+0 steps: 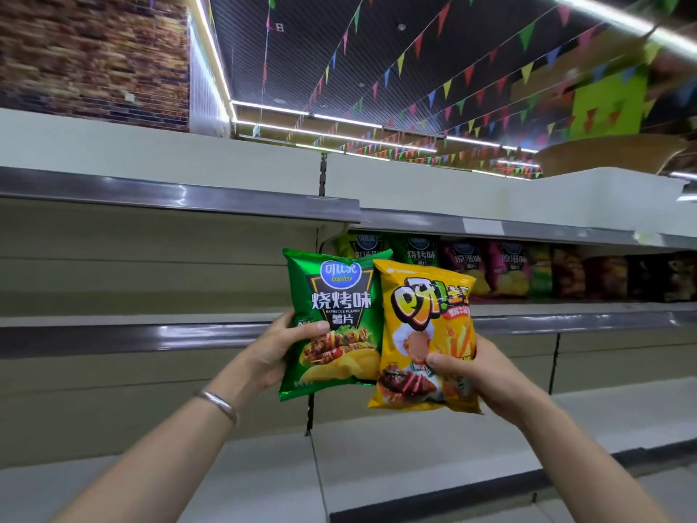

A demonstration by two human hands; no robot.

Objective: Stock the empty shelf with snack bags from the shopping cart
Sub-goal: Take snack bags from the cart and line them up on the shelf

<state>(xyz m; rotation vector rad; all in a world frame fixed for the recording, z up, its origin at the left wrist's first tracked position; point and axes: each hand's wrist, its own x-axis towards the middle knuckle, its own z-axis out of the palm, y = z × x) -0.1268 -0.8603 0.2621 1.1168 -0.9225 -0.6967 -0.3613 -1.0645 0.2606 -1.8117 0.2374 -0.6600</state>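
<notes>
Frame centre: left hand (277, 349) grips glossy green barbecue-flavour chip bag (333, 322); right hand (477, 375) grips yellow fries-print snack bag (424, 334), overlapping green bag's right edge.

Your left hand (281, 349) grips a glossy green plastic-film chip bag (333, 322), its printed face catching the light. Your right hand (479, 375) holds a shiny yellow film snack bag (424, 334), creased and crinkled near your thumb. A smooth, polished metal bangle (220, 403) circles your left wrist. The shelf boards (151, 152) look like matt, cream-painted metal, while their front edge strips (188, 198) are glossy grey and reflect the ceiling lights.
</notes>
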